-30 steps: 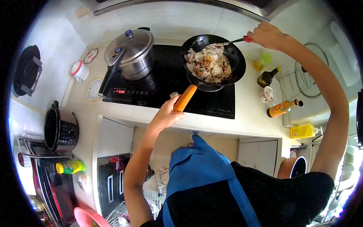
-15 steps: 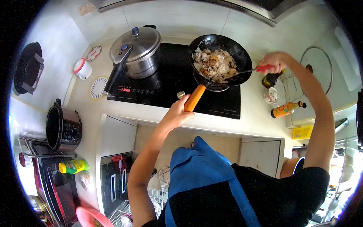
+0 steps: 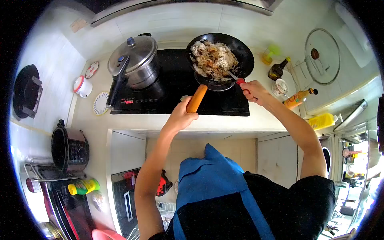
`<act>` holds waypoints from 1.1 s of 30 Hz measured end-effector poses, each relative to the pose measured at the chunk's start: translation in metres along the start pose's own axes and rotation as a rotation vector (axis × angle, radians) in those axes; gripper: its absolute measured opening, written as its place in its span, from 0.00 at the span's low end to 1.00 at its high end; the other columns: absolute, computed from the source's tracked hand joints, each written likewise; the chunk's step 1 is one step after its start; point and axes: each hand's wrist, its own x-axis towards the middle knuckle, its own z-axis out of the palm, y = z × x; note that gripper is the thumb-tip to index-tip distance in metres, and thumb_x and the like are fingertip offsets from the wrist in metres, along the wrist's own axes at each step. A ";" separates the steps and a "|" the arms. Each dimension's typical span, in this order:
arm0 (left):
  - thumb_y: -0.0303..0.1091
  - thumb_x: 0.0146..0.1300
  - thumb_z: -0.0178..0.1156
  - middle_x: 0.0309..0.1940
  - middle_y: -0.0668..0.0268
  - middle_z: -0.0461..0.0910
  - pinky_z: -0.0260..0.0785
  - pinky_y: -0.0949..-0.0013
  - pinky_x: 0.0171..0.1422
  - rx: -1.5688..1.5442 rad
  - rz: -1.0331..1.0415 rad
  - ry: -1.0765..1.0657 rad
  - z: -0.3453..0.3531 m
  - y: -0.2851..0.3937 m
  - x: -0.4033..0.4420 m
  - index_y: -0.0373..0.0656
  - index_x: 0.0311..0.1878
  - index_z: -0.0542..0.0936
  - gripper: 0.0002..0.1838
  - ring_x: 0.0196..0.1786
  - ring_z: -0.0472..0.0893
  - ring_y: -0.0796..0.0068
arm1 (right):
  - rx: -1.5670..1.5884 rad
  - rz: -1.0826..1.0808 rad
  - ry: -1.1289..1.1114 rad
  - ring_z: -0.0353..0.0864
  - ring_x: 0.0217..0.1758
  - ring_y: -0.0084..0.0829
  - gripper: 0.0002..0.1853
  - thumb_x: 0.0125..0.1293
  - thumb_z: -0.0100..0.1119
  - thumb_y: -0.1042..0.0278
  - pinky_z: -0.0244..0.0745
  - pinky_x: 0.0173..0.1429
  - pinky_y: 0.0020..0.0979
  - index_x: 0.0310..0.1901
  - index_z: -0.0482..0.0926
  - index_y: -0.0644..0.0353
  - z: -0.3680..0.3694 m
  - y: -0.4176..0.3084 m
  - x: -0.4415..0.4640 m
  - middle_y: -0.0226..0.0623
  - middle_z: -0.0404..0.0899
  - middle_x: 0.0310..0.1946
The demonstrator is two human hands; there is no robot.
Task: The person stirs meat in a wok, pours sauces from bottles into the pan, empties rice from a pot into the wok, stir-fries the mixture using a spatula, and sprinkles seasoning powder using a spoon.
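My left hand (image 3: 182,119) is wrapped round the orange-brown handle of a black wok (image 3: 245,56) on the induction cooktop (image 3: 172,98). In the wok lies a heap of rice (image 3: 214,60), white in parts and stained brown in others. My right hand (image 3: 255,92) is closed on the red handle of a spatula (image 3: 239,80), whose metal shaft reaches into the near right edge of the rice. The spatula's blade is hidden in the food.
A pressure cooker (image 3: 138,66) stands on the cooktop's left side, its black handle pointing toward me. Right of the cooktop are a dark sauce bottle (image 3: 277,71), a small bowl (image 3: 279,87) and an orange-labelled bottle (image 3: 298,98). A glass lid (image 3: 324,66) leans at the right wall.
My right hand has come down and left, bringing the spatula from the wok's right side to its near side. The rice has shifted. My left hand keeps its hold on the handle.
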 end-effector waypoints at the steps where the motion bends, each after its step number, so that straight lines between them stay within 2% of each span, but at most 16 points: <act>1: 0.26 0.45 0.57 0.27 0.66 0.70 0.61 0.73 0.26 0.022 -0.015 -0.004 -0.002 0.001 0.000 0.35 0.59 0.65 0.33 0.22 0.68 0.79 | -0.057 -0.028 0.024 0.55 0.10 0.15 0.10 0.64 0.54 0.66 0.46 0.11 0.21 0.28 0.67 0.58 -0.003 0.000 -0.008 0.26 0.64 0.14; 7: 0.25 0.46 0.57 0.28 0.66 0.70 0.60 0.74 0.25 -0.002 -0.051 -0.006 0.000 0.002 0.000 0.34 0.60 0.65 0.33 0.21 0.68 0.79 | -0.322 -0.129 0.199 0.56 0.10 0.16 0.10 0.64 0.54 0.65 0.47 0.11 0.22 0.29 0.69 0.60 -0.023 -0.007 -0.033 0.26 0.64 0.14; 8: 0.25 0.45 0.57 0.28 0.66 0.70 0.60 0.74 0.25 -0.022 -0.056 0.005 0.000 0.002 0.000 0.34 0.60 0.65 0.33 0.21 0.68 0.79 | -0.438 -0.153 0.183 0.63 0.12 0.19 0.11 0.63 0.55 0.63 0.54 0.12 0.25 0.30 0.71 0.63 -0.037 -0.007 -0.025 0.29 0.67 0.14; 9: 0.25 0.45 0.57 0.28 0.66 0.70 0.60 0.74 0.25 -0.023 -0.054 0.005 0.000 0.003 -0.001 0.34 0.60 0.65 0.33 0.21 0.68 0.79 | -0.439 -0.154 0.185 0.63 0.12 0.19 0.11 0.63 0.55 0.63 0.54 0.12 0.25 0.30 0.71 0.63 -0.039 -0.011 -0.025 0.29 0.67 0.14; 11: 0.25 0.45 0.57 0.28 0.66 0.70 0.60 0.75 0.25 0.017 -0.046 0.007 0.000 0.005 -0.001 0.34 0.59 0.65 0.33 0.21 0.67 0.80 | -0.940 -0.281 0.404 0.74 0.17 0.33 0.14 0.61 0.56 0.62 0.67 0.20 0.35 0.32 0.72 0.66 -0.043 -0.018 -0.026 0.38 0.72 0.16; 12: 0.25 0.45 0.57 0.28 0.66 0.70 0.60 0.75 0.25 0.015 -0.045 0.008 0.000 0.004 -0.001 0.34 0.59 0.65 0.33 0.21 0.67 0.80 | -1.212 -0.472 0.442 0.80 0.27 0.48 0.15 0.60 0.56 0.61 0.74 0.32 0.45 0.35 0.73 0.68 -0.047 -0.022 -0.022 0.47 0.77 0.22; 15: 0.25 0.45 0.57 0.28 0.66 0.70 0.60 0.75 0.24 -0.045 -0.011 -0.028 -0.001 0.002 0.000 0.34 0.60 0.65 0.33 0.20 0.67 0.81 | -1.408 -0.605 0.580 0.79 0.34 0.54 0.14 0.61 0.55 0.62 0.73 0.39 0.51 0.37 0.73 0.68 -0.052 -0.026 -0.010 0.52 0.79 0.29; 17: 0.25 0.45 0.58 0.29 0.66 0.70 0.60 0.75 0.24 -0.012 -0.011 -0.011 0.000 0.003 -0.001 0.34 0.59 0.65 0.33 0.20 0.67 0.81 | -1.479 -0.523 0.589 0.80 0.37 0.51 0.11 0.61 0.54 0.66 0.74 0.40 0.50 0.37 0.74 0.66 -0.026 -0.049 -0.035 0.53 0.79 0.33; 20: 0.26 0.45 0.58 0.30 0.65 0.71 0.61 0.76 0.24 -0.015 -0.020 0.004 0.001 0.001 -0.001 0.34 0.59 0.66 0.33 0.21 0.68 0.81 | -1.848 -0.605 0.477 0.81 0.39 0.46 0.05 0.59 0.52 0.74 0.77 0.39 0.45 0.35 0.75 0.64 -0.018 -0.074 -0.053 0.51 0.79 0.32; 24: 0.26 0.45 0.58 0.31 0.65 0.71 0.62 0.76 0.24 -0.038 -0.022 -0.013 -0.001 -0.003 0.002 0.35 0.59 0.66 0.33 0.22 0.69 0.81 | -1.966 -0.766 0.449 0.81 0.39 0.46 0.06 0.59 0.55 0.71 0.77 0.38 0.44 0.35 0.76 0.65 -0.022 -0.120 -0.064 0.51 0.79 0.34; 26: 0.26 0.45 0.58 0.31 0.65 0.71 0.62 0.75 0.23 -0.039 -0.003 -0.010 0.000 -0.004 0.002 0.35 0.59 0.66 0.33 0.22 0.69 0.80 | -2.042 -0.917 0.433 0.81 0.28 0.42 0.07 0.58 0.57 0.70 0.75 0.28 0.42 0.29 0.76 0.67 -0.020 -0.147 -0.060 0.49 0.78 0.26; 27: 0.26 0.45 0.58 0.31 0.65 0.71 0.62 0.75 0.23 -0.038 -0.005 -0.007 0.000 -0.004 0.002 0.35 0.59 0.66 0.33 0.22 0.69 0.80 | -2.040 -0.920 0.431 0.81 0.28 0.42 0.07 0.58 0.57 0.70 0.75 0.28 0.42 0.29 0.76 0.67 -0.016 -0.163 -0.053 0.49 0.78 0.26; 29: 0.27 0.45 0.58 0.29 0.65 0.71 0.62 0.74 0.24 -0.007 0.011 0.016 0.000 -0.004 0.002 0.35 0.59 0.66 0.32 0.22 0.69 0.80 | -2.015 -0.212 0.304 0.73 0.15 0.35 0.09 0.58 0.56 0.71 0.68 0.18 0.38 0.25 0.74 0.69 -0.004 -0.197 -0.033 0.44 0.72 0.15; 30: 0.24 0.48 0.56 0.25 0.69 0.70 0.60 0.77 0.22 0.041 0.053 0.023 0.001 -0.007 0.004 0.38 0.63 0.63 0.34 0.18 0.66 0.83 | -2.018 -0.223 0.302 0.73 0.15 0.35 0.09 0.58 0.56 0.71 0.68 0.18 0.38 0.25 0.74 0.69 -0.005 -0.207 -0.022 0.44 0.72 0.15; 32: 0.24 0.48 0.56 0.29 0.68 0.72 0.60 0.77 0.22 0.042 0.025 0.019 0.000 -0.010 0.005 0.38 0.64 0.62 0.35 0.19 0.67 0.83 | -1.895 0.143 0.271 0.64 0.09 0.30 0.10 0.58 0.53 0.75 0.60 0.13 0.34 0.22 0.72 0.70 -0.005 -0.220 0.003 0.39 0.65 0.10; 33: 0.24 0.48 0.56 0.31 0.67 0.72 0.60 0.77 0.22 0.052 0.033 0.022 0.000 -0.010 0.004 0.37 0.64 0.62 0.35 0.19 0.67 0.84 | -1.903 0.128 0.266 0.64 0.09 0.30 0.10 0.58 0.53 0.75 0.60 0.13 0.34 0.22 0.72 0.70 -0.013 -0.219 0.015 0.39 0.65 0.10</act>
